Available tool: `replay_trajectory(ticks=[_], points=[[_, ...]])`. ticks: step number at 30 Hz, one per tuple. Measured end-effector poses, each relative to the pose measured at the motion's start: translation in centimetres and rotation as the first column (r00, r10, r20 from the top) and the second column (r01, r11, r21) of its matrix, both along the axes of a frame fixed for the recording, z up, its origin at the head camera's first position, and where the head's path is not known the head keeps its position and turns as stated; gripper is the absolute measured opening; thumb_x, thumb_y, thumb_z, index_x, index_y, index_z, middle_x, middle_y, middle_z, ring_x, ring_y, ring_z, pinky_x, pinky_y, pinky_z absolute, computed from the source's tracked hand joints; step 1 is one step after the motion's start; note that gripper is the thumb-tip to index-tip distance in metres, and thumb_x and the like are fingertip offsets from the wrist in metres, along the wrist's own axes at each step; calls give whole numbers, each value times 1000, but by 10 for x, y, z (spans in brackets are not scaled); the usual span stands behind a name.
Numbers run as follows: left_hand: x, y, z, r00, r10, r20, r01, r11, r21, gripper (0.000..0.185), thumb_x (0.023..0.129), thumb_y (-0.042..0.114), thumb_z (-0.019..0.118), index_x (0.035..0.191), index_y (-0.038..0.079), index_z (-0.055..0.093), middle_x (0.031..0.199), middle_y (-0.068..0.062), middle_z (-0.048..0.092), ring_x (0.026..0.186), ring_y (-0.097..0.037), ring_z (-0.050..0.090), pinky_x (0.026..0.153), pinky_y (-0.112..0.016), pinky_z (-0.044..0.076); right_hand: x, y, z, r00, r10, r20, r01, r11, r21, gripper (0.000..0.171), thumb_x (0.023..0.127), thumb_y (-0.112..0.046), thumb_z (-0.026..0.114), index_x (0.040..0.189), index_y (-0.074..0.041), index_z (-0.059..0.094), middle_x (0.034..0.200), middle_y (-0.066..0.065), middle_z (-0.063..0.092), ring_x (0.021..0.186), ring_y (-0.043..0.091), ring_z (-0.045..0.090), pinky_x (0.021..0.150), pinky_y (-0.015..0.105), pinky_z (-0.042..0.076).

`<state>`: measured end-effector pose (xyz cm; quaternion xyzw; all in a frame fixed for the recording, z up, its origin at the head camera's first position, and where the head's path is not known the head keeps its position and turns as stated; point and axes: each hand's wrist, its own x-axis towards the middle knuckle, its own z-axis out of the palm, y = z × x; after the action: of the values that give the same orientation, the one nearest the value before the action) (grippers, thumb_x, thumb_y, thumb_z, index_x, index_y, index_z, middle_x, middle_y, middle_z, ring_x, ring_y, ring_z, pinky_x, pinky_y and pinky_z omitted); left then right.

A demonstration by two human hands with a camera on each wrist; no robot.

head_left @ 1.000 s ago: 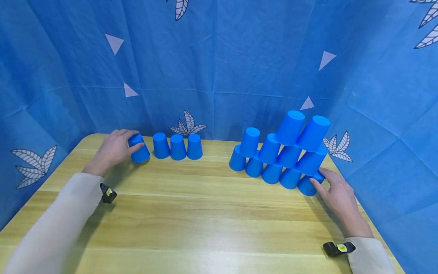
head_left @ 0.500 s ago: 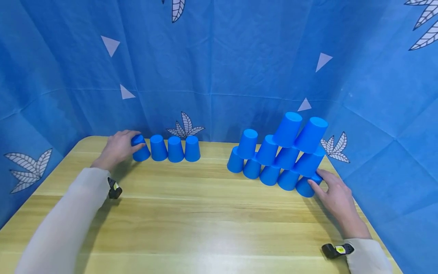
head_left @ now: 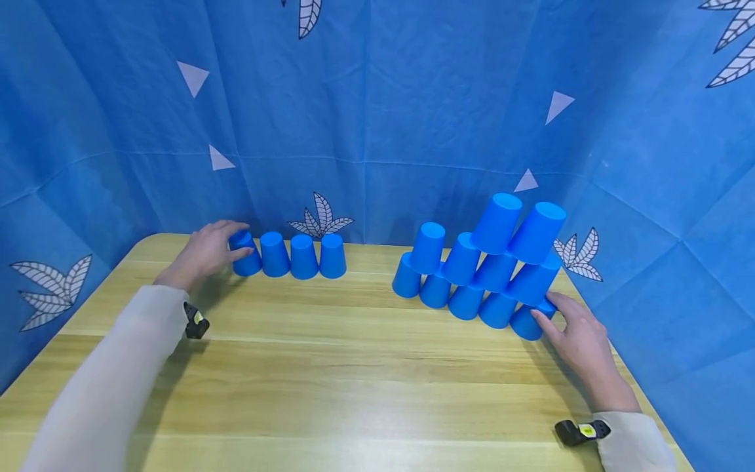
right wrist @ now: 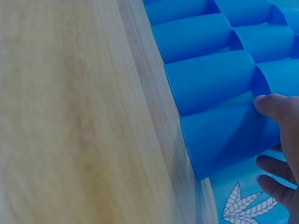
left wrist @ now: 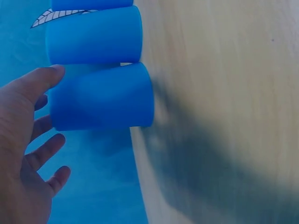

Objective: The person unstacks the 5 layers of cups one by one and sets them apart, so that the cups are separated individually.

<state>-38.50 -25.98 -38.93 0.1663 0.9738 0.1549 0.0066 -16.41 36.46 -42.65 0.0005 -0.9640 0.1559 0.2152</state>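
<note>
Head view: my left hand (head_left: 203, 254) is clamped on the leftmost upside-down cup (head_left: 249, 266), which stands at my fingertips, just beside the neighbouring cup (head_left: 274, 255). My right hand (head_left: 580, 337) grips the bottom end cup (head_left: 525, 323), leftward of it, beneath a stacked cup (head_left: 533, 282).
</note>
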Motion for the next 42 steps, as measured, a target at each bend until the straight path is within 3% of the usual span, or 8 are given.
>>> replay_trajectory(ticks=[7,18,25,42], points=[[4,9,13,995,-61,-82,59,998,-16,62,95,40,63,144,6,46,146,-26,39,133,-51,30,103,-72,21,1,1,0,1000,-7,-3,7,1000,-4,57,94,-30,67,136,4,50,130,30,54,118,52,48,91,71,37],[20,47,36,976,-142,-164,131,988,-76,60,94,44,63,141,8,51,145,-22,44,134,-47,33,104,-69,24,2,1,1,1000,-11,6,11,1000,-6,57,94,-32,66,136,4,50,130,30,54,118,52,48,91,71,37],[31,69,47,946,-234,-223,217,971,-97,58,94,43,64,139,9,54,142,-19,48,133,-43,36,104,-67,26,2,0,2,1000,-17,23,17,1000,-5,58,95,-32,66,137,4,49,131,31,53,119,53,47,92,71,36],[52,134,75,867,-410,-284,402,911,-88,60,93,49,63,141,16,53,141,-14,51,133,-36,40,105,-61,29,1,-1,2,1000,-7,14,7,1000,0,57,94,-31,67,136,4,51,130,31,54,118,52,48,91,71,38]])
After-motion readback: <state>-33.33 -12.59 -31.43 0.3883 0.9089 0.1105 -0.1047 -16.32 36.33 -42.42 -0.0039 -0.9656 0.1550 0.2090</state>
